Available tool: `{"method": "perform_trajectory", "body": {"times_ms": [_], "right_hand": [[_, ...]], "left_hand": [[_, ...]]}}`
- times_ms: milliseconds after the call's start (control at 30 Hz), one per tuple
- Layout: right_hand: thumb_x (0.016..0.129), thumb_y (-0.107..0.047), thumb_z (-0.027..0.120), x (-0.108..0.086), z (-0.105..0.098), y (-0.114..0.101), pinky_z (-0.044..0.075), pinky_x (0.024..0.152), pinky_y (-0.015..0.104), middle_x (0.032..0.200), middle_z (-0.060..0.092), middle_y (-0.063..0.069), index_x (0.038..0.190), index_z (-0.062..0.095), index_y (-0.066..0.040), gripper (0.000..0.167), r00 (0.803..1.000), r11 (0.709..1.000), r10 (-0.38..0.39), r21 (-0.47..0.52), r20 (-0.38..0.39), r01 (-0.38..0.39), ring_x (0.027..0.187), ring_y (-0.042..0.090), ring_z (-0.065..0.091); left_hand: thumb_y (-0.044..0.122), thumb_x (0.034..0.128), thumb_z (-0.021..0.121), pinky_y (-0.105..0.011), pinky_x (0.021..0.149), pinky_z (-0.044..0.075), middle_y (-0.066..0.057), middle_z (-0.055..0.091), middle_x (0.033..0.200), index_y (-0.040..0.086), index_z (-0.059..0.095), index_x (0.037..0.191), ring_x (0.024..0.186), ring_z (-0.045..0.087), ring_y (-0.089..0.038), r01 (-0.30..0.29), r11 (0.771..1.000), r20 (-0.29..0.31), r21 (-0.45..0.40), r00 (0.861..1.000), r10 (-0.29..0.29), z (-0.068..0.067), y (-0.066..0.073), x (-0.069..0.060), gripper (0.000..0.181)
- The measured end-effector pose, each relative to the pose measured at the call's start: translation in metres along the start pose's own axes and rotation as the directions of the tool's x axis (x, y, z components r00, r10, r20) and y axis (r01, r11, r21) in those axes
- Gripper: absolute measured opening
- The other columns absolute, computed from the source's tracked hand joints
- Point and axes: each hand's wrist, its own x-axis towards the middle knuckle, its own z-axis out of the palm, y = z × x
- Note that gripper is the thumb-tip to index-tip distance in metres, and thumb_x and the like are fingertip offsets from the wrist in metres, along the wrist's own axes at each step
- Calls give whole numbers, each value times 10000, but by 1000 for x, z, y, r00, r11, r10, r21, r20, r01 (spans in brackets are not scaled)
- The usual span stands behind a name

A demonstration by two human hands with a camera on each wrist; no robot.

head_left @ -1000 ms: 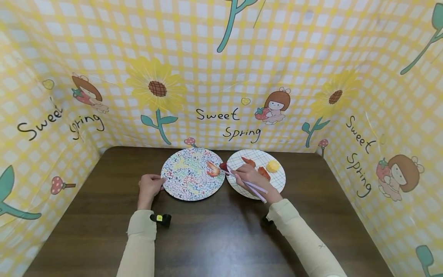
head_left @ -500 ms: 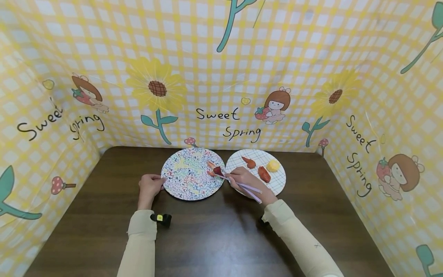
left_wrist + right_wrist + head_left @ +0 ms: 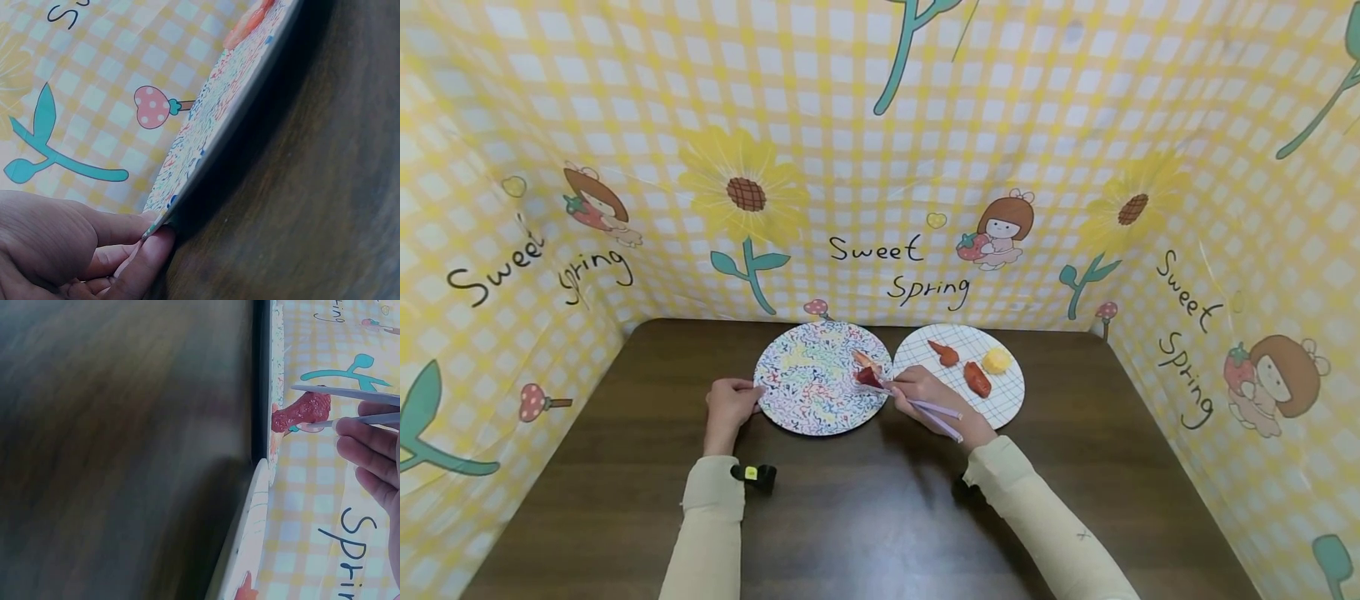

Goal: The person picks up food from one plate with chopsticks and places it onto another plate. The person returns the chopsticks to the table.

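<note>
My left hand (image 3: 731, 410) pinches the left rim of the speckled plate (image 3: 808, 392); in the left wrist view its thumb and fingers (image 3: 153, 247) grip the edge. My right hand (image 3: 936, 400) holds a pair of pale purple chopsticks (image 3: 942, 409). Between the chopstick tips is a dark red piece of food (image 3: 307, 410), shaped like a small drumstick, at the right side of the speckled plate. Beside it on that plate lies an orange shrimp piece (image 3: 862, 360), partly hidden behind the red piece.
A white grid-lined plate (image 3: 1006, 398) stands at the right, close against the speckled one. It bears two reddish-brown pieces (image 3: 977, 379) and a yellow round piece (image 3: 997, 361). A checked cloth (image 3: 880, 167) rises behind and beside the brown table (image 3: 850, 517).
The red piece in the chopsticks has moved left from between the plates to over the speckled plate, then slightly lower. My right hand has shifted left; my left hand keeps its grip.
</note>
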Motion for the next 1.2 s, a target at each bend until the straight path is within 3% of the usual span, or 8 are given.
{"method": "perform_trajectory", "body": {"times_ms": [367,600,967,1200], "right_hand": [[978,-9,563,8,10,3,506,694,278,744,610,31,799,685,-38,219,999,996,-49,69,-18,50,693,152,585],[910,55,616,10,17,4,503,694,280,746,620,16,768,688,-42,186,1000,996,-9,88,25,7,691,135,580],[953,35,588,16,15,-4,459,633,244,706,556,15,712,642,-63,266,998,993,32,110,54,-38,656,124,530],[978,22,552,15,15,-2,425,601,213,696,520,-7,695,601,-82,305,995,984,86,154,57,-94,641,88,488]], "left_hand": [[162,964,680,-183,594,522,-313,659,1174,-125,662,1191,647,647,-36,9,1000,0,9,1000,-9,1,-2,1,367],[163,965,682,-189,602,533,-303,665,1168,-125,660,1192,663,658,-52,17,1000,4,10,1000,-17,0,-2,1,368],[162,958,691,-188,598,526,-262,722,1099,-121,658,1198,649,656,-49,29,1000,-3,6,1000,-29,-1,1,1,373],[152,949,698,-172,574,510,-261,728,1073,-131,663,1180,625,646,-33,6,1000,-13,1,1000,-6,1,2,0,366]]}}
